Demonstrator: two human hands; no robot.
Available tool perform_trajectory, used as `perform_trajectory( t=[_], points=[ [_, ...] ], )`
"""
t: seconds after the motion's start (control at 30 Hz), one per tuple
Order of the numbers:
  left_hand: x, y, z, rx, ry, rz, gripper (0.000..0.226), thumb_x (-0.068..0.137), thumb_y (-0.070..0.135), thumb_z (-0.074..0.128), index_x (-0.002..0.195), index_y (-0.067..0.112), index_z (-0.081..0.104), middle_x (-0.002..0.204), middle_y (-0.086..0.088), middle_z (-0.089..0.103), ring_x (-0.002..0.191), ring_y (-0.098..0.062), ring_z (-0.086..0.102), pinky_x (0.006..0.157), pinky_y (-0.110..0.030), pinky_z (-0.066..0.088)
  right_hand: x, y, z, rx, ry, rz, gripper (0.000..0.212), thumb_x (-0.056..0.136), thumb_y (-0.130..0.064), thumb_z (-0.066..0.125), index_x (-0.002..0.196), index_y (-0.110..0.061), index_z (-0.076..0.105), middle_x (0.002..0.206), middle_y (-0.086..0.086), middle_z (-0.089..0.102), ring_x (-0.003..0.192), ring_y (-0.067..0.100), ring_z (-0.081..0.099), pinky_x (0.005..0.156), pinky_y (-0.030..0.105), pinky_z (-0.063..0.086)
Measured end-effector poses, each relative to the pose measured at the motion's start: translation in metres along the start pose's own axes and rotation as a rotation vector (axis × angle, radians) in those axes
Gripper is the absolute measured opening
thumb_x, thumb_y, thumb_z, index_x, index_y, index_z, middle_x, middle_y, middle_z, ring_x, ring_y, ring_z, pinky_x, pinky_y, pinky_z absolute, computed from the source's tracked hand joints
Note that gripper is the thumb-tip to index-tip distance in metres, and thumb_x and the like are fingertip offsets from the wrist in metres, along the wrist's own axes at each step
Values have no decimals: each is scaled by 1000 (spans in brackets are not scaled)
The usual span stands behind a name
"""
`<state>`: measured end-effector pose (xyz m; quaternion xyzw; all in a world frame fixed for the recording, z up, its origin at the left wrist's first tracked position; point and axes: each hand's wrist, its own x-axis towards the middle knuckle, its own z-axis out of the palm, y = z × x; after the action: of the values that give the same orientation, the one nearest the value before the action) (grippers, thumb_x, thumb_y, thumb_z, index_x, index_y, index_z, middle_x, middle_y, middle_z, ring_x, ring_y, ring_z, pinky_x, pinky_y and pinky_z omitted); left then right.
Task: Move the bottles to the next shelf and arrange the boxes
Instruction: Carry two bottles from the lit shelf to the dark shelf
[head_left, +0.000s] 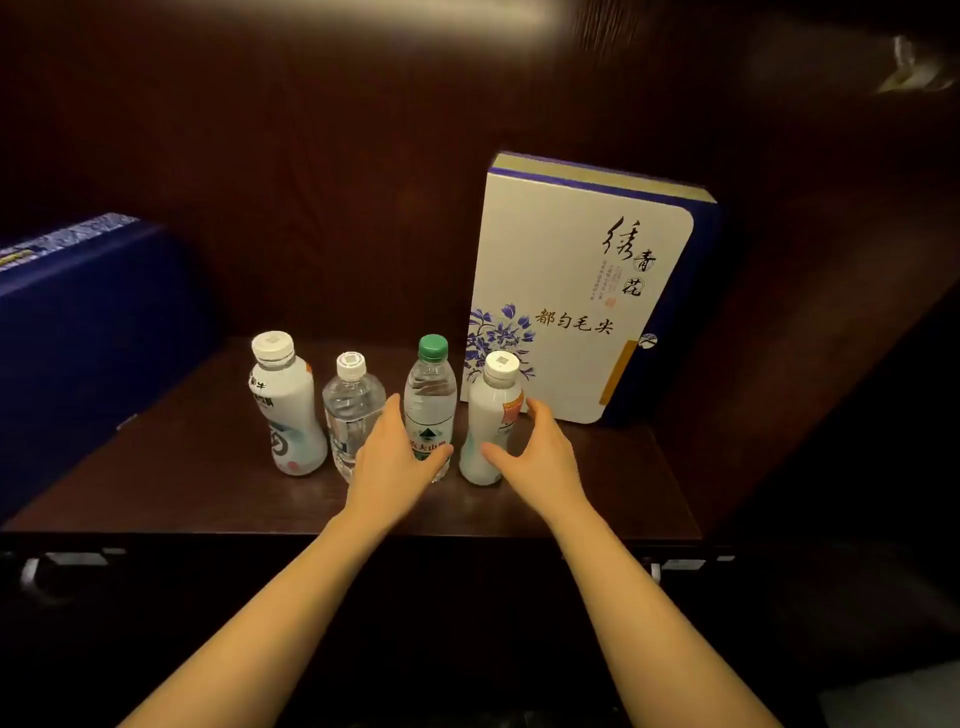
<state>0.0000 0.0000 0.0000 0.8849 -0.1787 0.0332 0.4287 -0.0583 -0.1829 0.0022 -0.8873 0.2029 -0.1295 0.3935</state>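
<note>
Several bottles stand in a row on the dark wooden shelf (182, 483). From the left: a white drink bottle (287, 405), a clear water bottle with a white cap (349, 410), a clear green-capped bottle (430, 400), and another white drink bottle (491, 415). My left hand (395, 457) curls around the lower part of the green-capped bottle, thumb on its right side. My right hand (540, 457) is spread around the right white bottle, thumb and fingers on either side of it. A white box with blue flowers (576, 291) stands upright behind, leaning on the back wall.
A dark blue box (88, 332) stands at the shelf's left side. The cabinet's dark back wall (337, 208) and right wall (831, 312) close the space in. Metal handles (36, 571) show below the shelf's front edge.
</note>
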Motion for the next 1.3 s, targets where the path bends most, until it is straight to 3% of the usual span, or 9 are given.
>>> perform_trajectory(
  t=[0.23, 0.6, 0.8, 0.93, 1.03, 1.17, 1.3],
  points=[
    [19, -4, 18, -96, 74, -13, 83, 73, 39, 82, 139, 17, 37, 134, -3, 56, 124, -27, 54, 95, -42, 46, 19, 2, 19, 151, 4, 24, 87, 73, -41, 85, 146, -25, 40, 142, -1, 55, 131, 21, 52, 100, 34, 44],
    [26, -16, 29, -93, 125, -51, 58, 72, 43, 76, 117, 26, 44, 112, 4, 62, 105, -25, 61, 76, -31, 40, 23, 0, 30, 181, 94, 30, 76, 73, -38, 87, 136, -20, 48, 132, 2, 63, 122, 24, 60, 95, 33, 49],
    [16, -11, 22, -59, 112, -60, 63, 69, 50, 76, 118, 25, 46, 113, 0, 66, 106, -28, 63, 81, -39, 49, 7, 3, 21, 189, 125, 39, 75, 70, -40, 87, 134, -21, 51, 129, 0, 65, 121, 22, 61, 97, 35, 51],
    [7, -6, 17, -55, 91, -32, 63, 69, 50, 78, 118, 24, 47, 112, 0, 67, 105, -28, 63, 82, -43, 52, -10, 4, 6, 230, 171, 33, 77, 69, -40, 88, 135, -24, 52, 129, -4, 65, 113, 12, 60, 93, 27, 47],
    [-2, 0, 12, -81, 100, 17, 62, 69, 48, 79, 117, 25, 49, 108, 4, 67, 102, -24, 64, 76, -36, 49, -26, 3, -13, 235, 210, 2, 73, 68, -42, 88, 131, -28, 54, 122, -11, 66, 103, 2, 56, 90, 25, 48],
    [-13, 17, 3, -142, 110, 96, 65, 68, 46, 82, 120, 27, 50, 104, 11, 64, 101, -17, 64, 81, -36, 51, -51, 3, -42, 255, 269, -23, 69, 68, -44, 87, 127, -31, 54, 114, -18, 64, 104, 3, 59, 87, 22, 49],
    [-30, 42, -4, -228, 81, 187, 62, 65, 52, 80, 118, 38, 50, 98, 29, 61, 93, 8, 60, 78, -20, 47, -83, 3, -73, 288, 350, -33, 65, 69, -43, 88, 124, -32, 56, 110, -22, 65, 100, -4, 62, 84, 20, 52]
  ],
)
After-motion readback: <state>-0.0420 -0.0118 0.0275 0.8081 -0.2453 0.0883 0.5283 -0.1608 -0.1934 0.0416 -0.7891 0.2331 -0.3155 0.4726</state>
